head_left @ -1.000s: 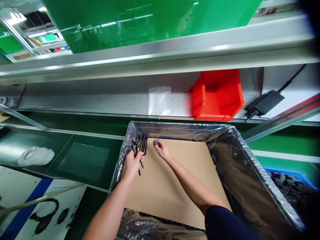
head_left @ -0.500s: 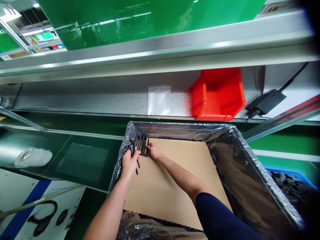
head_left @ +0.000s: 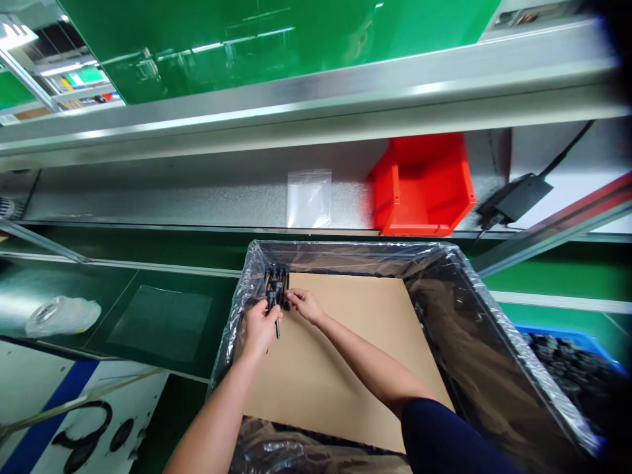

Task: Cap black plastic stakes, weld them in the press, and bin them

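Observation:
My left hand [head_left: 257, 327] is closed round a few black rods with thick heads [head_left: 273, 296], held at the left side of the lined box. One thin end points down past my fingers. My right hand [head_left: 305, 305] is beside it, with thumb and fingers pinched at the outermost black rod [head_left: 287, 289] of a row. That row lies side by side in the far left corner, on a brown cardboard sheet [head_left: 340, 368]. My left hand and its rods partly cover the row.
Clear plastic lines the box walls [head_left: 474, 342]. A red bin [head_left: 429, 191] and a clear bag [head_left: 309, 197] sit on the metal shelf behind, near a black power adapter [head_left: 518, 197]. At right, a blue crate [head_left: 592, 341] holds black parts. A plastic-wrapped roll [head_left: 62, 316] lies left.
My left hand has brought its rods in over the row, more upright than before. My right hand stays at the row's right edge. The whole view has shifted slightly.

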The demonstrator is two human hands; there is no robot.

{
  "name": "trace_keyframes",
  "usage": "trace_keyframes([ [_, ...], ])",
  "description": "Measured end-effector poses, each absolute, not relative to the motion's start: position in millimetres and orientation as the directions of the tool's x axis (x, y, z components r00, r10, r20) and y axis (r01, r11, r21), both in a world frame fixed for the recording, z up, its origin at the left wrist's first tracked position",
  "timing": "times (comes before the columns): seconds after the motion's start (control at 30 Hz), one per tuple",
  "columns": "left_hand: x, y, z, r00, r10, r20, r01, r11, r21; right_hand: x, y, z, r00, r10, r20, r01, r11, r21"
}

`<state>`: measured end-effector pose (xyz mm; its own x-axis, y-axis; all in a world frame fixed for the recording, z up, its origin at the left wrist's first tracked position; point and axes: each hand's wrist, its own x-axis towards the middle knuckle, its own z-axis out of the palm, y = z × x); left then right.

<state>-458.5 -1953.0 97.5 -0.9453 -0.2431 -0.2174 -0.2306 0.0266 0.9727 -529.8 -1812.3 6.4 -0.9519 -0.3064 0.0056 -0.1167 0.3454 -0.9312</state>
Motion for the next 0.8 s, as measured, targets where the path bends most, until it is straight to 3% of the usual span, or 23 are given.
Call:
trace_keyframes([
  [0.07, -458.7, -1951.0, 94.3, -0.97, -0.162, -0.179, -0.192, 0.064, 0.979, -509.9, -1815.3, 19.1, -0.924, -0.375, -0.071, 0.05, 0.065, -0.997],
  [0.13, -459.3, -1950.2, 89.4, -0.985, -0.106, -0.138, -0.148, 0.093, 0.985, -491.6, -1819.4, 29.2, -0.891, -0.436, -0.131, 0.255, -0.24, -0.937],
  [0.17, -459.5, -1950.2, 87.0, -0.988, -0.092, -0.124, -0.133, 0.105, 0.986, -485.1, -1821.2, 32.7, -0.882, -0.445, -0.155, 0.327, -0.34, -0.882],
  [0.23, -460.0, -1950.8, 83.4, -0.99, -0.077, -0.117, -0.126, 0.131, 0.983, -480.1, -1823.3, 35.7, -0.884, -0.416, -0.214, 0.388, -0.398, -0.831],
  [0.33, -460.8, -1952.2, 83.3, -0.983, -0.101, -0.15, -0.162, 0.119, 0.98, -496.6, -1819.6, 29.3, -0.891, -0.307, -0.334, 0.425, -0.306, -0.852],
  [0.53, -462.0, -1950.7, 87.8, -0.95, -0.214, -0.229, -0.238, 0.018, 0.971, -569.6, -1800.0, -4.9, -0.872, -0.111, -0.477, 0.475, 0.051, -0.879],
  [0.67, -462.0, -1948.2, 85.8, -0.94, -0.227, -0.254, -0.261, 0.001, 0.965, -598.6, -1804.3, -20.0, -0.881, 0.0, -0.473, 0.452, 0.296, -0.841],
  [0.8, -462.1, -1947.7, 84.4, -0.942, -0.236, -0.238, -0.244, -0.004, 0.97, -611.5, -1818.5, -20.7, -0.907, 0.043, -0.419, 0.398, 0.409, -0.821],
])
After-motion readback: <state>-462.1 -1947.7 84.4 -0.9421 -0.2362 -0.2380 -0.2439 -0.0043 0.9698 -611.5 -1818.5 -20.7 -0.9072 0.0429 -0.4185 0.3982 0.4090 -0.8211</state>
